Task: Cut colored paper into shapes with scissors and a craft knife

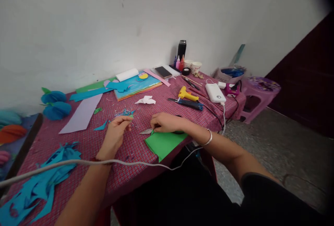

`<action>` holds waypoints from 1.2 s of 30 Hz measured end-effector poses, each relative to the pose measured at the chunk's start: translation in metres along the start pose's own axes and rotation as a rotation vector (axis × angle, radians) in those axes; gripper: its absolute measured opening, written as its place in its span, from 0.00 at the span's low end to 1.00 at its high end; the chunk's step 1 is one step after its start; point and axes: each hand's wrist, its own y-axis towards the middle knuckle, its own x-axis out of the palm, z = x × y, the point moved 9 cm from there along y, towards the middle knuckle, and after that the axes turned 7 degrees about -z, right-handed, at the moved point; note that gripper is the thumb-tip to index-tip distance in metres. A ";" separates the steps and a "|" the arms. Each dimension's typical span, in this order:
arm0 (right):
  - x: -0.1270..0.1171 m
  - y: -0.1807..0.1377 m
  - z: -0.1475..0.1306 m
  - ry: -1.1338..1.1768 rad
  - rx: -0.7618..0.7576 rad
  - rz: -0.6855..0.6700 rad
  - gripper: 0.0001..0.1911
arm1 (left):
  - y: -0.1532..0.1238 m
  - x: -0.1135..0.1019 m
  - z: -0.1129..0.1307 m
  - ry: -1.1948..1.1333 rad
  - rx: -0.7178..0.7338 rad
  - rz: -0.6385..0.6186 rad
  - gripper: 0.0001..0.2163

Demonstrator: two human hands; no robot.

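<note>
My left hand [118, 128] is closed in a pinch, with a small green paper scrap [131, 116] at its fingertips, above the tablecloth. To its right, my right hand [165, 123] is bent downward with fingers pressed together on a small green paper piece [152, 132]. Beneath that hand lie the scissors [145, 131], their blades pointing left and their black handles partly hidden. A larger sheet of green paper [165, 145] rests at the table's front edge under the right wrist. Blue paper shreds [125, 112] are scattered just beyond my left hand.
A white cable [125, 161] runs across the front, over my left forearm. Blue paper strips [52, 177] lie at left. Behind my hands are a yellow glue gun [186, 94], a cutter knife [189, 104], crumpled white tissue [146, 100] and a white power bank [215, 93].
</note>
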 end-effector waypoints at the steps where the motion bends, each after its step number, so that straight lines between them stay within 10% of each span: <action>1: 0.000 -0.001 -0.001 -0.006 -0.004 0.029 0.06 | 0.000 0.003 -0.002 0.011 -0.024 -0.026 0.05; 12: -0.038 0.010 -0.024 0.154 -0.012 0.532 0.07 | -0.017 0.035 -0.003 -0.141 -0.127 -0.229 0.15; 36: -0.023 0.018 -0.010 0.256 0.038 0.583 0.05 | -0.010 0.030 0.004 0.004 0.008 -0.187 0.13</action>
